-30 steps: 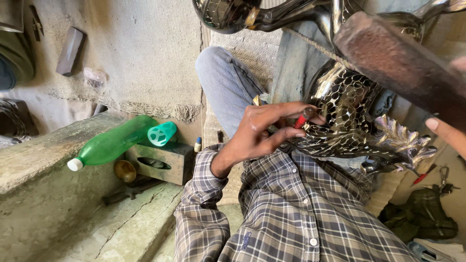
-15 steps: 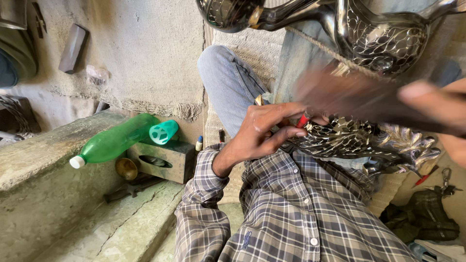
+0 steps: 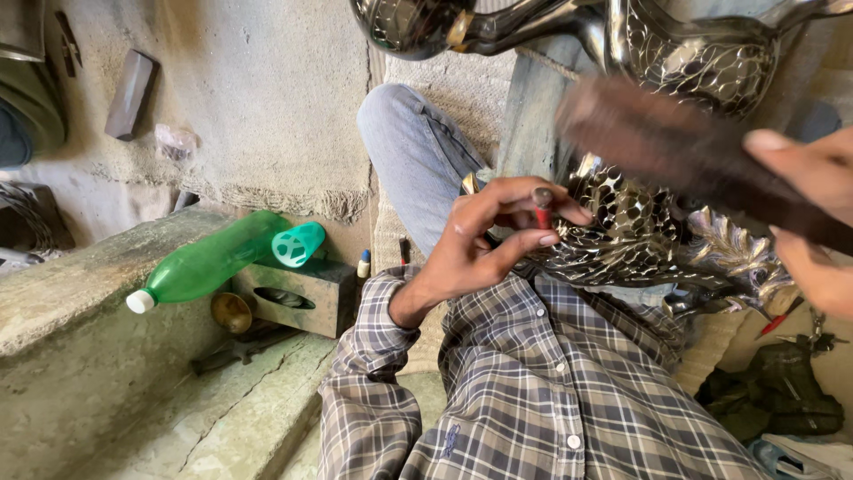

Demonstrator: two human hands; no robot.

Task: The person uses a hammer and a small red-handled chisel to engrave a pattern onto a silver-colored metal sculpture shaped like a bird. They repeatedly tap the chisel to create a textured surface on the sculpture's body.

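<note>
In the middle of the frame, a small red-tipped punch (image 3: 542, 206) is pinched by the left hand (image 3: 484, 240) against the shiny metal piece (image 3: 635, 227). At right, a blurred wooden mallet (image 3: 675, 151) is gripped by the right hand (image 3: 813, 222).

Metal ornament (image 3: 635, 227): silver, reflective, with a raised scale or honeycomb pattern and leaf-shaped edging. Punch (image 3: 541, 197) in the left hand (image 3: 480, 244): red shaft, dull grey head. Mallet (image 3: 675, 147) in the right hand (image 3: 813, 213): dark brown. Shirt (image 3: 533, 391): grey and beige plaid with dark lines, white buttons. Trousers (image 3: 418, 160): blue denim. Bottle (image 3: 209, 262): green, white cap. Cup (image 3: 298, 244): teal. Ledge (image 3: 107, 373): grey-green stone.
</note>
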